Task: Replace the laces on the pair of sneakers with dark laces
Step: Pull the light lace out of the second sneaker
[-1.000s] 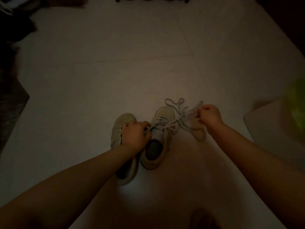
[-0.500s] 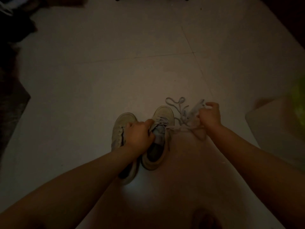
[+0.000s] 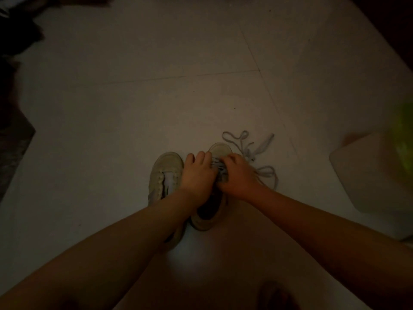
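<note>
Two pale sneakers stand side by side on the tiled floor, toes pointing away from me. The left sneaker point(image 3: 165, 173) has no lace in its eyelets that I can make out. My left hand point(image 3: 197, 173) rests on the right sneaker point(image 3: 220, 148), fingers over its inner side. My right hand point(image 3: 237, 175) presses on the same shoe's laced tongue, fingers curled at the light lace point(image 3: 259, 151). The lace's loose ends trail in loops on the floor to the right of the shoe. No dark lace is visible.
A pale box-like object point(image 3: 368, 173) sits on the floor at the right, with a blurred green thing point(image 3: 404, 139) over it. Dark clutter point(image 3: 13, 86) lines the left edge. My foot point(image 3: 274, 296) shows at the bottom. The room is dim.
My right hand, which held the lace out to the right, has come left onto the right sneaker. My left hand slid forward over the shoe. The lace ends dropped to the floor.
</note>
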Action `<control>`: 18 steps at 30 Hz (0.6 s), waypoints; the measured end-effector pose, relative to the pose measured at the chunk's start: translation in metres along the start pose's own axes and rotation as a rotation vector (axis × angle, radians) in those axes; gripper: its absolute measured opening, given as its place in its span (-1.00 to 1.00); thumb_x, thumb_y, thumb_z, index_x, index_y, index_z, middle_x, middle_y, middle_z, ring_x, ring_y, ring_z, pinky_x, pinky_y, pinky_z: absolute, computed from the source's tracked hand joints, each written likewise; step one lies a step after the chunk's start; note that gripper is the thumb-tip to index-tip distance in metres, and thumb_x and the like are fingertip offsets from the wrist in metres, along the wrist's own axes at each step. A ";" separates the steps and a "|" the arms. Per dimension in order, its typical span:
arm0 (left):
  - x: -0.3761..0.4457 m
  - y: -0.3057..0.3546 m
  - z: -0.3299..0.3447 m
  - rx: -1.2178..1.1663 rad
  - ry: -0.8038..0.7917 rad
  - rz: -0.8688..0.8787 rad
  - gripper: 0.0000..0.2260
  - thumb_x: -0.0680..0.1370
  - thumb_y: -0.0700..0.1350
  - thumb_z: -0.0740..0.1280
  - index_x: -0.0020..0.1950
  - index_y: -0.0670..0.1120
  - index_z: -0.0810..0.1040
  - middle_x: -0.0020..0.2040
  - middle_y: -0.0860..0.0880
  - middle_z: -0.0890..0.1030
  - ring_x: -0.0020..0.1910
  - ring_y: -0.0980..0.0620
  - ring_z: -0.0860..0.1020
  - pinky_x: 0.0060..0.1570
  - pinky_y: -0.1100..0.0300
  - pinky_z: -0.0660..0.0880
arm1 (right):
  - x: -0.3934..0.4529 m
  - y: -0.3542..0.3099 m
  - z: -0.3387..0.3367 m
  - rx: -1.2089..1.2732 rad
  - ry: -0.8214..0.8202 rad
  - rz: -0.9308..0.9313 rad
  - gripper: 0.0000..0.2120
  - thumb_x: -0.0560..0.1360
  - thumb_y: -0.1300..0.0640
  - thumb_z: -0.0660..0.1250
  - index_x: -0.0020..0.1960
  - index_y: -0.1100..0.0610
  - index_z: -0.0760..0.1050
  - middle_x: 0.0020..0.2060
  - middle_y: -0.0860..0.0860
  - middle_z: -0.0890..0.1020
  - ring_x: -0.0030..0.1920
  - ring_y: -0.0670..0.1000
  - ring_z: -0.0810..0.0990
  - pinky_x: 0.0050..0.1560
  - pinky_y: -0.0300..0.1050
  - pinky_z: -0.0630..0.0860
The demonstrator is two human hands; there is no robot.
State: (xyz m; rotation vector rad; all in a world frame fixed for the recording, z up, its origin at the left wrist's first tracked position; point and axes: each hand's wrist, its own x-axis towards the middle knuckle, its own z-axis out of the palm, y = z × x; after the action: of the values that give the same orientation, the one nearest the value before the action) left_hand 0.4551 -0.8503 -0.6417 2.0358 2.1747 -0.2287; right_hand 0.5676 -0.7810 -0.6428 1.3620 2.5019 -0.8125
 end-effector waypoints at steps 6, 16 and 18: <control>0.002 -0.010 0.009 0.006 0.211 0.065 -0.80 0.18 -0.08 0.53 -0.26 -0.07 0.62 -0.21 -0.10 0.53 -0.22 -0.12 0.52 -0.16 0.08 0.16 | -0.004 0.003 -0.003 0.166 -0.001 0.055 -0.37 0.46 0.06 0.35 0.46 0.12 0.19 0.37 0.15 0.24 0.32 0.15 0.37 0.23 -0.10 0.33; 0.001 0.000 0.009 -0.025 0.083 0.062 -0.72 0.53 -0.08 0.21 0.21 -0.12 0.51 0.24 -0.15 0.38 0.23 -0.16 0.33 0.16 0.00 0.23 | -0.006 0.019 -0.006 0.289 -0.060 -0.025 -0.27 0.34 0.16 0.42 0.45 0.13 0.22 0.33 0.18 0.26 0.31 0.11 0.37 0.36 -0.07 0.31; 0.000 -0.005 0.017 -0.117 0.232 0.036 -0.78 0.41 -0.03 0.30 -0.02 -0.07 0.63 0.02 -0.12 0.50 0.03 -0.14 0.44 -0.01 0.03 0.35 | -0.006 0.020 -0.002 0.282 -0.033 -0.026 -0.32 0.35 0.22 0.42 0.42 0.15 0.27 0.31 0.19 0.28 0.28 0.14 0.41 0.33 -0.06 0.35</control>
State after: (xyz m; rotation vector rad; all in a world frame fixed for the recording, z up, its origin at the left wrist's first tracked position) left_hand 0.4502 -0.8540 -0.6587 2.1256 2.2166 0.1437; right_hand 0.5877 -0.7751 -0.6461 1.3846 2.4554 -1.2213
